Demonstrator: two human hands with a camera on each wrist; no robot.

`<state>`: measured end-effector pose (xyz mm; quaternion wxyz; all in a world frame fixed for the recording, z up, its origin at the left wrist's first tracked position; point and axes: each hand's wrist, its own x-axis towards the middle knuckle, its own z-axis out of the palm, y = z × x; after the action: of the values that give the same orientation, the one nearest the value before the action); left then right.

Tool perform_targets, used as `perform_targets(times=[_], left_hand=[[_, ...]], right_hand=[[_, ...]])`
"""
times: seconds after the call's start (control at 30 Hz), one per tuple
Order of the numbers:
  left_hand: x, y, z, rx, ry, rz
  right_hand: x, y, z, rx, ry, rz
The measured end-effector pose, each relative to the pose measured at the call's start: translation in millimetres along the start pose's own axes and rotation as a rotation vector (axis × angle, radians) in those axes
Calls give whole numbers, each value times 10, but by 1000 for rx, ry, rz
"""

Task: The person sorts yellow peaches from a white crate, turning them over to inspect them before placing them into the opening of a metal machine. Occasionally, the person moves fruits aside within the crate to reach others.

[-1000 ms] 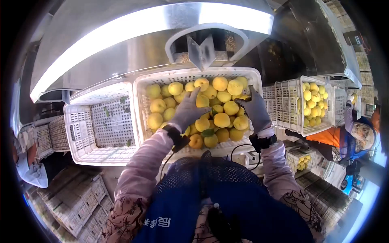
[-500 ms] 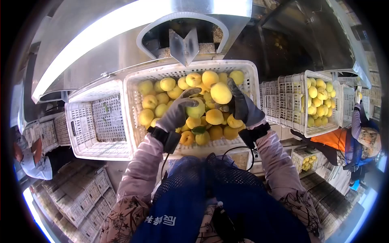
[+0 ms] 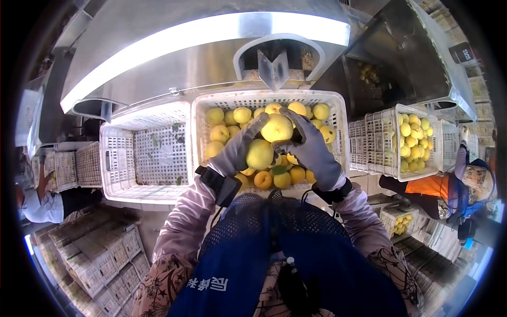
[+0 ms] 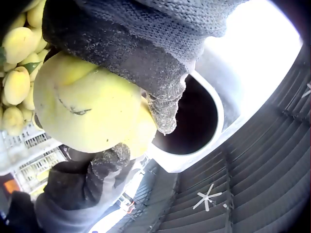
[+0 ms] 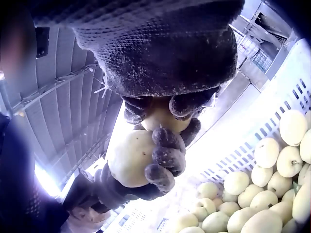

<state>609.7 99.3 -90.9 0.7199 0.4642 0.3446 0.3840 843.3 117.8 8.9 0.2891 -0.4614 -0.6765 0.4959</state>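
Both hands wear grey gloves with darker, dusty fingers and are close together above a white plastic crate of yellow peaches. My left hand grips a yellow-green peach, which shows a dark scar line in the left wrist view. Just beyond it, my right hand holds a second yellow peach between thumb and fingers. The left fingertips reach up to the side of that second peach. In the right wrist view the left-hand peach overlaps the right-hand one.
A white crate with a few leaves in it stands to the left. Another crate of peaches is at the right, near a person in an orange and blue outfit. A metal machine with a chute opening borders the far side.
Both hands went from reaching among the peaches to gripping one each. Since then they have lifted the peaches and drawn together over the crate. The head view has also shifted slightly.
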Motion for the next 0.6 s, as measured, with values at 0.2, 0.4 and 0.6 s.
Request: perform_targets(times=[0.2,0.4,0.6], left_hand=[[-265,779,-104,195,-216,108],[-540,1399,120,-3,16,-223],[-514,1220,71,1221,82,807]], right_hand=[[5,-306,219,109,-56,109],[-12,-246,279,629,-103,250],[10,-226,109,609,-231,326]])
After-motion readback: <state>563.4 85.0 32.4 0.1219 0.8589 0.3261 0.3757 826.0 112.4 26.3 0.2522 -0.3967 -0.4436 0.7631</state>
